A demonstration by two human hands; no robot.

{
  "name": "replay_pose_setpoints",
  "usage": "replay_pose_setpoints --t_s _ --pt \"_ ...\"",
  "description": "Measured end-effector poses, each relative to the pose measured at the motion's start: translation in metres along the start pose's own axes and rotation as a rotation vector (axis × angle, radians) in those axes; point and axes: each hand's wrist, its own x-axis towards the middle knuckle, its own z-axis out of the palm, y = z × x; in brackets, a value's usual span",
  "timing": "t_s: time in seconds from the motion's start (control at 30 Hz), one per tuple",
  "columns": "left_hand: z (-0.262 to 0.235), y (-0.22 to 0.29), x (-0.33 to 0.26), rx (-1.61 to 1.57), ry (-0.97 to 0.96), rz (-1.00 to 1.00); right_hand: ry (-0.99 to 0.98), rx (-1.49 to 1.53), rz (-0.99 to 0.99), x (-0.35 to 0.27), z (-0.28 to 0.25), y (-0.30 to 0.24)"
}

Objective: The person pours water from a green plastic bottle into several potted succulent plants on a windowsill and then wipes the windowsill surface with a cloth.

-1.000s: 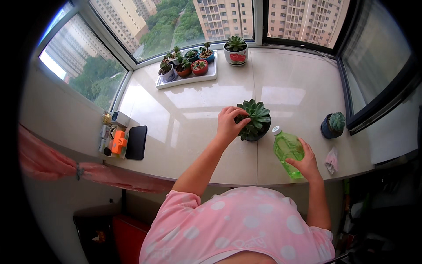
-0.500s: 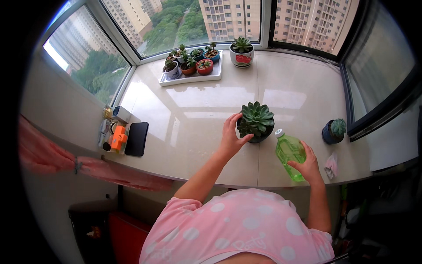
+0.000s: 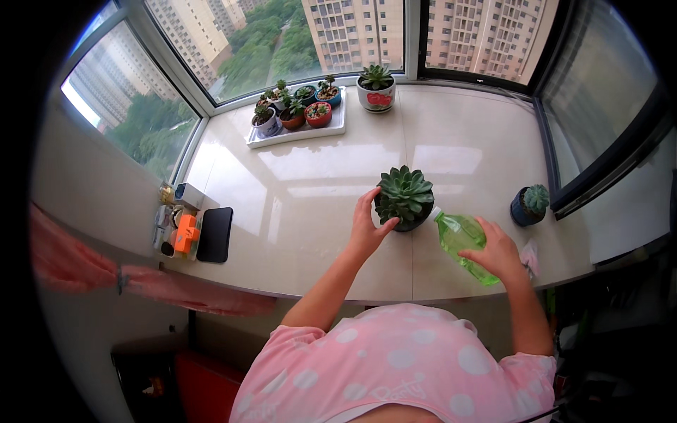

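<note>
The left hand [image 3: 367, 229] is gripping the succulent pot [image 3: 403, 211]. The right hand [image 3: 499, 252] is grasping the green bottle [image 3: 462, 243], now tilted closer, mouth nearly touching the pot.

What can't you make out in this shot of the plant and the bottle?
Head view:
- Pot under the succulent: mostly hidden by leaves and the left hand.
- Bottle lower end: covered by the right hand.
- Small items beside the black case: too small to identify.
</note>
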Motion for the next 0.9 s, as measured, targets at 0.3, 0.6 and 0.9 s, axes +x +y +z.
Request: replay_pose_setpoints --t_s 0.3,0.6,0.9 --pt "-0.001 0.004 -0.008 0.091 0.072 0.016 -0.035 -0.232 -0.006 0.008 -0.013 -0.011" --pt "-0.003 0.044 -0.021 -0.163 0.051 0.104 -0.052 -0.292 0.015 0.005 -0.025 -0.016" --pt "0.007 0.014 -0.030 -0.545 0.174 -0.268 -0.028 -0.320 0.008 0.002 -0.036 -0.016"
